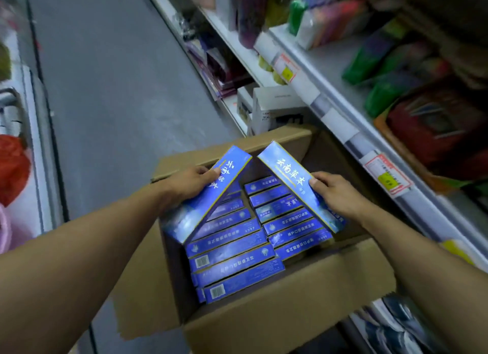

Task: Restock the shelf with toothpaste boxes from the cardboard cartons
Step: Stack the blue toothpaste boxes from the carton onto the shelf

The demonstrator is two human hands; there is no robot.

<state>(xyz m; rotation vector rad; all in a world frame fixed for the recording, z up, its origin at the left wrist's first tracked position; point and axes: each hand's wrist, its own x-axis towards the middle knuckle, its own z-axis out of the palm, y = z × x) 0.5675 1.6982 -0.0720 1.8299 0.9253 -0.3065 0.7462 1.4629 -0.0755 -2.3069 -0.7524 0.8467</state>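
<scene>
An open cardboard carton [277,316] stands on the floor below me, filled with two rows of several blue toothpaste boxes [232,248]. My left hand [190,184] grips one blue toothpaste box [211,195], tilted up out of the left row. My right hand [338,192] grips another blue toothpaste box [290,179], tilted up out of the right row. The far ends of the two raised boxes lean towards each other above the carton.
A white shelf [343,124] with price tags runs along the right, stocked with green, purple and red packets [383,60]. White boxes [277,108] stand on the lower shelf behind the carton. Grey aisle floor [113,89] lies to the left, beside another shelf unit [29,132].
</scene>
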